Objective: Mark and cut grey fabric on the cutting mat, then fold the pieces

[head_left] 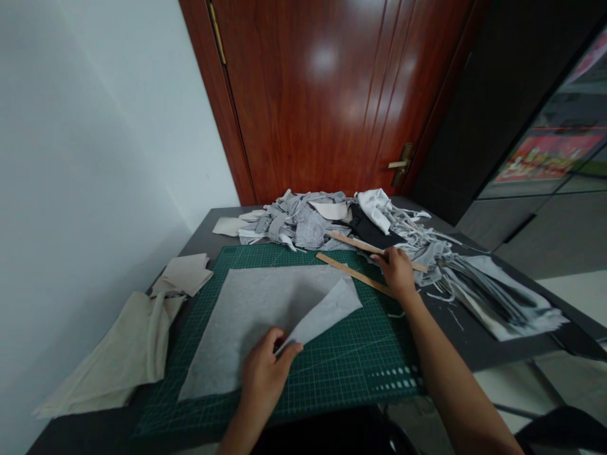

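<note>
A grey sheet of fabric (251, 309) lies on the green cutting mat (341, 366). My left hand (268, 366) pinches its near right part, and the right side is folded up and over. Farther right, my right hand (397, 272) is closed on a wooden ruler (351, 241), held raised above the table at a slant. Below it a second wooden ruler (353, 275) rests on the mat, its near end by my right wrist.
Heaped grey fabric scraps (303, 218) line the table's back. Folded grey cloth strips (502, 297) lie at the right. Beige cloth (128, 347) and smaller folded pieces (183, 275) sit at the left by the wall. A wooden door (322, 95) stands behind.
</note>
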Action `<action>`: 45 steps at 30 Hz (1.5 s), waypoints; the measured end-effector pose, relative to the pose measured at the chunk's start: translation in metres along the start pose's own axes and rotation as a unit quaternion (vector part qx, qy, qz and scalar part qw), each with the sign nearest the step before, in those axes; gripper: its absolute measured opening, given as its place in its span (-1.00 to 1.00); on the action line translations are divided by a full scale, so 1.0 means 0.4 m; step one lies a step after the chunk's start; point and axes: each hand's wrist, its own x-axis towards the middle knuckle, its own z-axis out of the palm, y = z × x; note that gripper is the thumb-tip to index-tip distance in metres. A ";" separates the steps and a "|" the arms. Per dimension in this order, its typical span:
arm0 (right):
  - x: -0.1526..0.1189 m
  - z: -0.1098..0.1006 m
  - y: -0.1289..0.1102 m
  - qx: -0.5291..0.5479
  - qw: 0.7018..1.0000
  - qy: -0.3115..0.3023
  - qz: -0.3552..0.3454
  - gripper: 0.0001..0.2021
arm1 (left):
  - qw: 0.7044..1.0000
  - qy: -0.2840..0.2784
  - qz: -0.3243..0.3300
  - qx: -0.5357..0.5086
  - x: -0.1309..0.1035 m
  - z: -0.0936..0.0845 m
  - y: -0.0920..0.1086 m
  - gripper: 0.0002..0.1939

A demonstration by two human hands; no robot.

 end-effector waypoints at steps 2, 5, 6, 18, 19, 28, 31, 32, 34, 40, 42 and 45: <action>-0.004 -0.006 -0.002 0.001 0.999 -0.048 0.004 -0.68 | 0.996 -0.017 0.060 0.067 -0.010 0.007 0.010 -0.72; -0.006 -0.019 -0.007 0.024 0.995 -0.089 0.035 -0.69 | 0.972 -0.045 0.170 0.154 -0.026 0.015 0.025 -0.60; -0.005 -0.024 -0.008 0.055 0.993 -0.095 0.047 -0.70 | 0.964 -0.051 0.197 0.170 -0.029 0.017 0.027 -0.60; -0.007 -0.107 -0.056 0.502 0.821 -0.158 0.223 -0.64 | 0.969 0.188 0.162 0.000 -0.005 -0.003 0.003 -0.78; -0.011 -0.111 -0.066 0.546 0.781 -0.183 0.241 -0.67 | 0.965 0.177 0.192 0.013 -0.009 -0.001 0.009 -0.80; -0.049 -0.093 -0.142 0.616 0.679 -0.361 0.171 -0.62 | 0.911 0.014 0.344 0.227 -0.051 0.024 0.043 -0.57; -0.044 -0.090 -0.121 0.589 0.717 -0.343 0.143 -0.58 | 0.903 0.027 0.329 0.276 -0.060 0.030 0.036 -0.54; -0.043 -0.090 -0.112 0.578 0.734 -0.332 0.128 -0.58 | 0.903 0.025 0.318 0.288 -0.063 0.031 0.034 -0.53; -0.041 -0.090 -0.101 0.557 0.763 -0.312 0.101 -0.57 | 0.905 0.011 0.296 0.306 -0.066 0.033 0.034 -0.51; -0.059 -0.052 -0.131 0.565 0.751 -0.328 0.094 -0.56 | 0.901 -0.063 0.332 0.270 -0.059 0.035 0.045 -0.49; -0.058 -0.030 -0.134 0.565 0.753 -0.320 0.109 -0.56 | 0.901 -0.110 0.335 0.251 -0.051 0.033 0.050 -0.46; -0.043 -0.007 -0.118 0.558 0.768 -0.282 0.139 -0.59 | 0.907 -0.160 0.309 0.239 -0.045 0.028 0.056 -0.42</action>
